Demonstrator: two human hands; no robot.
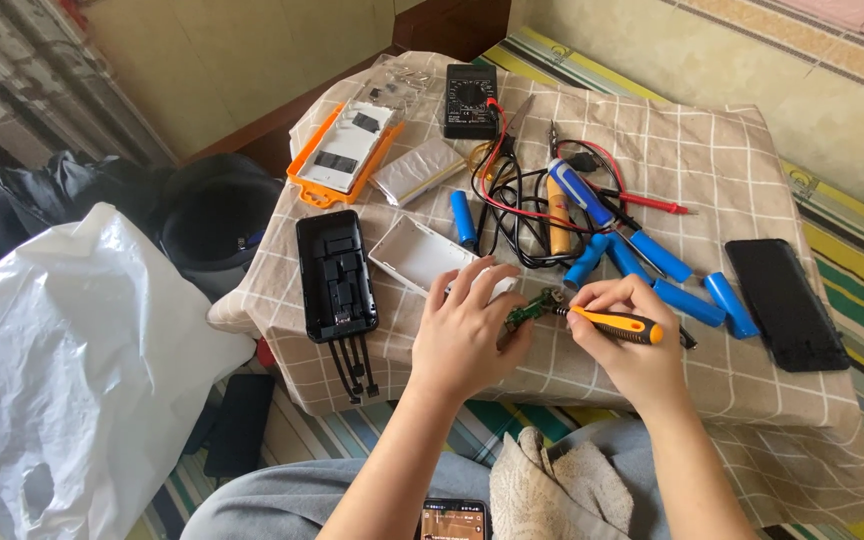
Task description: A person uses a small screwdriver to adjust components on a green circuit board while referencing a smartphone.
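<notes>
Circuit board (527,312) sits pinched, seemingly, between both hands, screwdriver (620,324) touching.

Desk cloth (712,150): beige with a white grid check; floor mat (857,270): stripes of green, yellow and white; plastic bag (72,360): plain white. Screwdriver (620,325): orange handle with black grip; circuit board (527,313): green; cylindrical cells (697,300): bright blue; soldering iron (577,190): blue and white body beside a tan wooden handle; multimeter (470,100): black, with red and black leads (512,200). Open case (337,275): black; tray-shaped shell (344,150): orange rim, white inside; flat pack (417,170): silver-grey; phone (785,303): black; folded rag (557,485): off-white.
</notes>
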